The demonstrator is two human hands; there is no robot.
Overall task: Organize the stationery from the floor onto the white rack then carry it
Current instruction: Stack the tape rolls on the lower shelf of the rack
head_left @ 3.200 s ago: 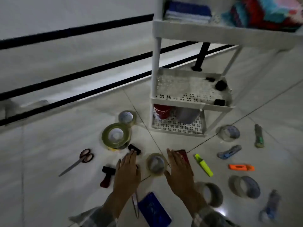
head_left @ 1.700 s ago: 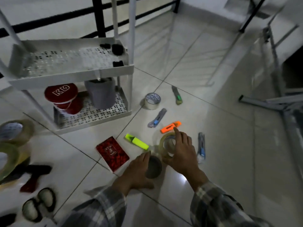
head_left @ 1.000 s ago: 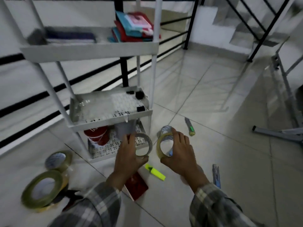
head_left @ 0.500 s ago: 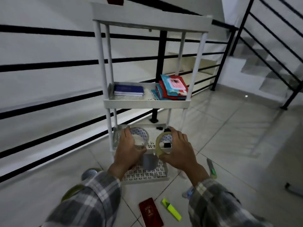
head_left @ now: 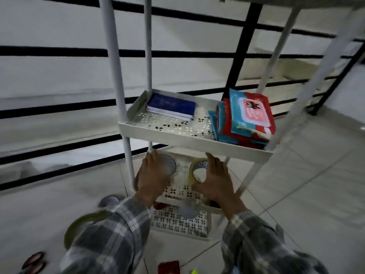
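Note:
The white rack (head_left: 189, 139) stands in front of me with several perforated shelves. My left hand (head_left: 153, 177) grips a clear tape roll (head_left: 169, 165) over the second-lowest shelf (head_left: 181, 191). My right hand (head_left: 214, 179) grips a yellowish tape roll (head_left: 195, 169) beside it, over the same shelf. Both rolls are held upright, under the shelf above. A blue notebook (head_left: 171, 106) and a stack of red and teal packets (head_left: 245, 119) lie on the upper shelf.
On the floor at lower left lie a large green tape roll (head_left: 79, 226), a smaller roll (head_left: 108, 200) and scissors handles (head_left: 32, 264). A red booklet (head_left: 168, 267) and a yellow highlighter (head_left: 194, 271) lie near the bottom edge. Black railings (head_left: 240, 46) run behind the rack.
Both hands have carried their tape rolls forward, in under the upper shelf and over the second-lowest shelf. My view has moved closer to the rack.

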